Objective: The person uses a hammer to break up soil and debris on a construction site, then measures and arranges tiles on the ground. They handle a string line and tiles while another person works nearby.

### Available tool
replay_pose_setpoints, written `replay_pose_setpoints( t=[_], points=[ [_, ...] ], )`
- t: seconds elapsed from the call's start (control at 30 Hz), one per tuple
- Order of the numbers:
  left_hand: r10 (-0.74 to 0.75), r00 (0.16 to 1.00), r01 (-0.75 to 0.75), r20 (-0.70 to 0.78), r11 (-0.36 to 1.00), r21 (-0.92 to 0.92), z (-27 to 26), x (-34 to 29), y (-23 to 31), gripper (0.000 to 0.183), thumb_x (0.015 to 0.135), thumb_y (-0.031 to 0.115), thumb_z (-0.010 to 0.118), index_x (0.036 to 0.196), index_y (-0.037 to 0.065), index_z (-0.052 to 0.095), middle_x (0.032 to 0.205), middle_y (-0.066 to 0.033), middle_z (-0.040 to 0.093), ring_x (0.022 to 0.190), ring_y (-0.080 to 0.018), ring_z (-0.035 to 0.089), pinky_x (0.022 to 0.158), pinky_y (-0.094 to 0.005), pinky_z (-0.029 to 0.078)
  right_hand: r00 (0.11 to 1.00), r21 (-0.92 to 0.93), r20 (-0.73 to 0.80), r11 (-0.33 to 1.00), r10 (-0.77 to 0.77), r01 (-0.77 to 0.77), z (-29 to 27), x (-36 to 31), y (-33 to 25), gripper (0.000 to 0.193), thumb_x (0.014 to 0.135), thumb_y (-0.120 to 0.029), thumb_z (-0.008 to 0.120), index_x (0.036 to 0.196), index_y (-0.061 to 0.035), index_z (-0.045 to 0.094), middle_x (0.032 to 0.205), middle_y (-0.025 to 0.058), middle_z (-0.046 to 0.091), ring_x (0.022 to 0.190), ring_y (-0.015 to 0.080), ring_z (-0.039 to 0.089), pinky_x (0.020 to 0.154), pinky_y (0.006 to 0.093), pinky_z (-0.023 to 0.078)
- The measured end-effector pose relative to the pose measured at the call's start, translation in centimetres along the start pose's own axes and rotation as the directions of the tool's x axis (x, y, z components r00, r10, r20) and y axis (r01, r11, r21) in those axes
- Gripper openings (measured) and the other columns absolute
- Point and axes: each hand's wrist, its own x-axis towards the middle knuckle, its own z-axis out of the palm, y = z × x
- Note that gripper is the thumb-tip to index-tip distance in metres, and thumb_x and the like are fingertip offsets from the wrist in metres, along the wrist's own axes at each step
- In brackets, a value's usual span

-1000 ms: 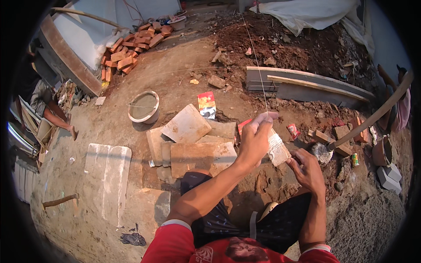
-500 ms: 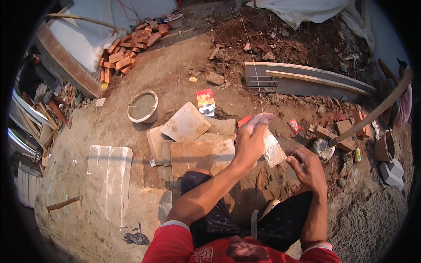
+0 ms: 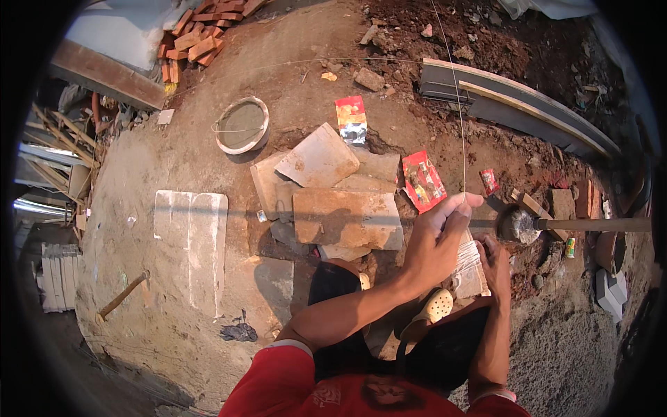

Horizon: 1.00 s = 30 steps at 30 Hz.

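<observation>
Left hand [image 3: 434, 243] pinches thin string [image 3: 460, 104]; right hand [image 3: 495, 260] grips string bundle [image 3: 471, 267]. String looks light, floppy, slippery; hold near bundle.

Below me, the bare dirt ground [image 3: 174, 167] carries flat stone slabs [image 3: 333, 201], a round mortar pan [image 3: 241, 125], red foil packets [image 3: 422, 181] and a wooden-handled hammer [image 3: 121, 295].

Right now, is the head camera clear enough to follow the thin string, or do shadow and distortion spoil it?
Head view: warm, hard sunlight; thin pale string stays sharp above the left hand; right hand and string-wound block are readable; fisheye bends the grey planks; black rim vignettes the corners.
</observation>
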Motion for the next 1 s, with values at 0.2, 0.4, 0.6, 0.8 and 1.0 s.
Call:
replay_pose_setpoints(
  t=[0.2, 0.4, 0.6, 0.8, 1.0],
  points=[
    [-0.27, 0.963, 0.27, -0.015, 0.963, 0.005, -3.9, 0.9, 15.8, 0.039, 0.108, 0.028, 0.047, 0.128, 0.0, 0.065, 0.118, -0.0069, 0.07, 0.112, -0.0123, 0.057, 0.1, -0.0285, 0.042, 0.953, 0.176, -0.079, 0.945, 0.294, -0.277, 4.3, -1.8, 1.1, 0.037, 0.1, -0.031, 0.06, 0.111, 0.004, 0.066, 0.084, 0.0115, 0.069, 0.073, 0.0183, 0.067, 0.07, 0.0347, 0.052],
    [0.018, 0.995, -0.002, -0.102, 0.988, 0.153, -11.4, 2.3, 31.6, 0.03, 0.107, 0.02, 0.051, 0.124, -0.001, 0.065, 0.092, -0.002, 0.067, 0.082, -0.0058, 0.053, 0.076, -0.0244, 0.045, 0.851, 0.613, 0.389, 0.591, 0.352, -0.524, 6.2, -2.1, -18.9, 0.042, 0.107, -0.038, 0.05, 0.123, -0.0005, 0.062, 0.102, 0.0089, 0.072, 0.084, 0.0191, 0.07, 0.073, 0.0324, 0.056],
    [-0.213, 0.977, 0.205, 0.01, 0.951, 0.23, -15.8, 5.8, 40.8, 0.034, 0.108, 0.027, 0.049, 0.124, 0.003, 0.067, 0.094, -0.0061, 0.069, 0.084, -0.0108, 0.058, 0.083, -0.0267, 0.047, 0.887, 0.874, 0.461, 0.171, 0.009, -0.455, -1.2, 18.9, -43.4, 0.066, 0.106, -0.054, 0.044, 0.145, -0.0013, 0.041, 0.127, 0.0219, 0.064, 0.112, 0.0282, 0.065, 0.096, 0.0416, 0.054],
    [-0.397, 0.902, 0.245, 0.171, 0.796, 0.554, -23.4, 10.2, 49.7, 0.03, 0.106, 0.028, 0.054, 0.122, 0.009, 0.07, 0.078, -0.0051, 0.062, 0.074, -0.0106, 0.054, 0.072, -0.0278, 0.047, 0.938, 0.94, 0.34, 0.037, -0.064, -0.338, -8.1, 37.3, -56.4, 0.059, 0.103, -0.04, 0.059, 0.141, 0.0001, 0.039, 0.141, 0.0284, 0.05, 0.128, 0.0374, 0.054, 0.107, 0.0468, 0.05],
    [-0.652, 0.745, 0.642, -0.141, 0.644, 0.416, -34.1, 11.8, 54.4, 0.025, 0.105, 0.022, 0.059, 0.119, 0.006, 0.073, 0.071, 0.005, 0.054, 0.067, -0.0054, 0.047, 0.063, -0.025, 0.04, 0.922, 0.923, 0.384, -0.055, 0.058, -0.381, -9.8, 60.9, -58.6, 0.021, 0.105, -0.02, 0.056, 0.12, -0.0055, 0.057, 0.113, 0.0135, 0.067, 0.098, 0.0234, 0.068, 0.094, 0.0439, 0.059]
  ],
)
